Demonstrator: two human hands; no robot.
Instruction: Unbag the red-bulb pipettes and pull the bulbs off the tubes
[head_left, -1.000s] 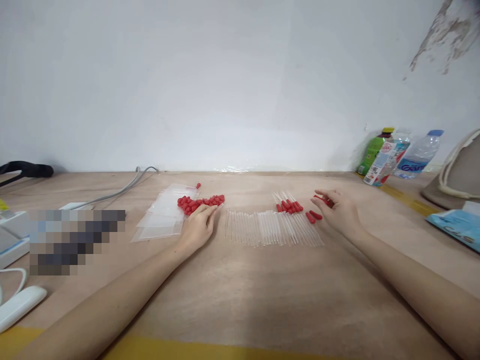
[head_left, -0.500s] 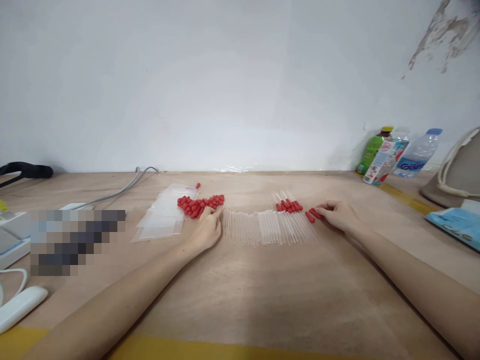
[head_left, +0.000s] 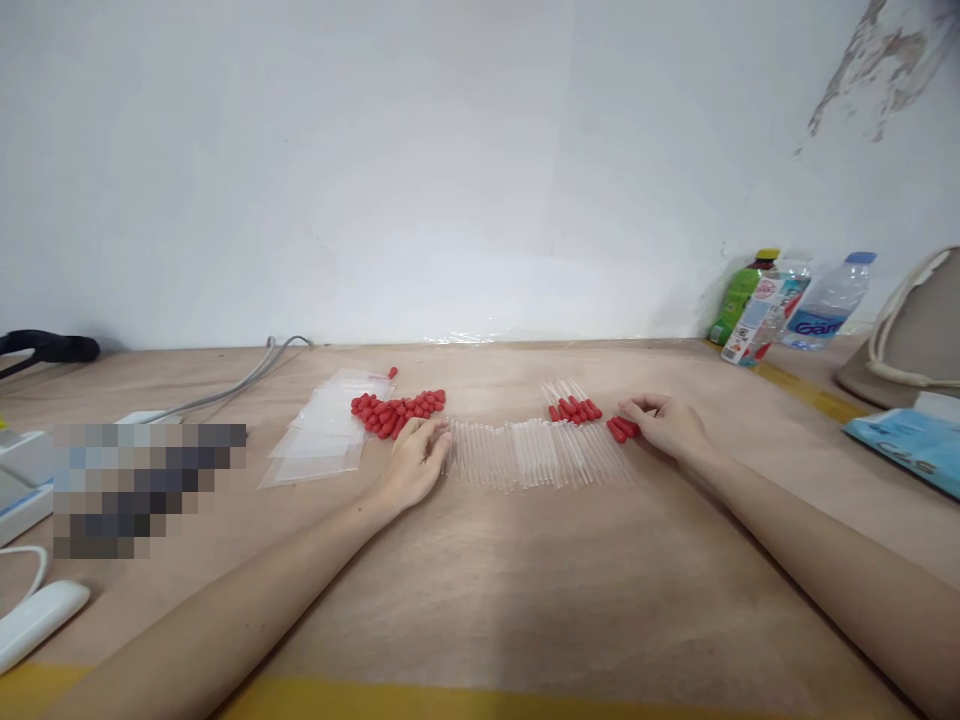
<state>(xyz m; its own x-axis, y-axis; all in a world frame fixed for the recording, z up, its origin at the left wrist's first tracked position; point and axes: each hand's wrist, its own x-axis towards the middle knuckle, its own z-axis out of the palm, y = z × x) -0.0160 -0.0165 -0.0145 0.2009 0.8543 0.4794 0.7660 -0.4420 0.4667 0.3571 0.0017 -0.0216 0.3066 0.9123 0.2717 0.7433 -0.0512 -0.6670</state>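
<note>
My left hand (head_left: 414, 462) rests at the left end of a row of clear glass dropper tubes (head_left: 532, 455), thumb and forefinger apart beside the nearest tubes. Just beyond that hand lies a heap of red rubber bulbs (head_left: 397, 410). My right hand (head_left: 664, 425) is past the row's right end, with fingers parted and fingertips over or against a few red bulbs (head_left: 621, 429); exact contact is hard to make out. Behind the row, several droppers with red bulbs fitted (head_left: 575, 409) lie side by side, tips pointing to the wall.
Clear plastic bags (head_left: 319, 430) lie left of the heap. One red bulb (head_left: 392, 372) sits apart behind it. Bottles (head_left: 829, 305) and a carton (head_left: 761, 320) stand back right, near a blue packet (head_left: 904, 445). A grey cable (head_left: 240, 380) and white plug box (head_left: 26, 470) are left.
My right fingers have loosened from the bulb they held; the bulbs now lie closer together. My left fingers have shifted slightly at the row's end. The view has moved a little.
</note>
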